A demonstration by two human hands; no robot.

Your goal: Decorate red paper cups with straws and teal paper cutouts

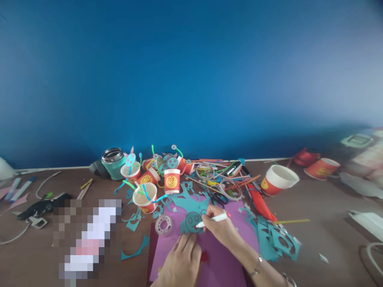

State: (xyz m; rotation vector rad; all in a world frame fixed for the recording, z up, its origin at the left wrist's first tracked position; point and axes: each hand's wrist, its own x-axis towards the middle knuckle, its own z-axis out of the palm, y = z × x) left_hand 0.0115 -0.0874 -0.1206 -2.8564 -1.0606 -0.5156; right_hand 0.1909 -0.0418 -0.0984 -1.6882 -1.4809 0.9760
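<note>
My right hand (220,228) is closed round a white marker (220,217) with a red end, its tip touching a round face drawn on teal paper (191,204). That paper lies on a purple sheet (221,263). Nearer to me, my left hand (183,259) rests on the purple sheet just below the drawn face, fingers bent; whether anything is under them is hidden. A small red object (204,256) lies beside its fingers. A tape roll (163,225) sits at the sheet's left edge.
Red and white paper cups (172,181) with straws stand behind the sheet, beside a teal flask (113,164). Scissors (219,198), pens and straws are heaped at centre. Cut teal scraps (278,241) and a larger cup (279,179) are to the right.
</note>
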